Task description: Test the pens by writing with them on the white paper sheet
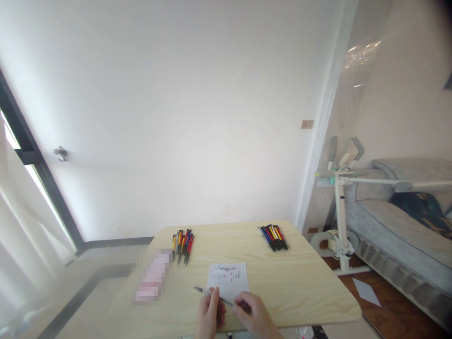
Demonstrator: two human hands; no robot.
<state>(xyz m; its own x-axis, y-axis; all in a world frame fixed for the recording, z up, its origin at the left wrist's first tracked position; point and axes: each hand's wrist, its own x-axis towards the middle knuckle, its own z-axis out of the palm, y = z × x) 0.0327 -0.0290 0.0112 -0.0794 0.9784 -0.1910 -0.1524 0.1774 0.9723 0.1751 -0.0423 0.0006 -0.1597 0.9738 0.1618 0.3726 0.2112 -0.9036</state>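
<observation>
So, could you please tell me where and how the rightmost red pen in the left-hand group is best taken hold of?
I'd probably pinch the red pen across the middle of its barrel, coming from above and its right side. Its slim, straight barrel runs away from the viewer along the table, with other pens close on its left and bare wood on its right.

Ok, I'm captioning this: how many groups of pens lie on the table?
2: the left group and the right group, both towards the far edge of the table. The pixelated patch could hide more.
</observation>
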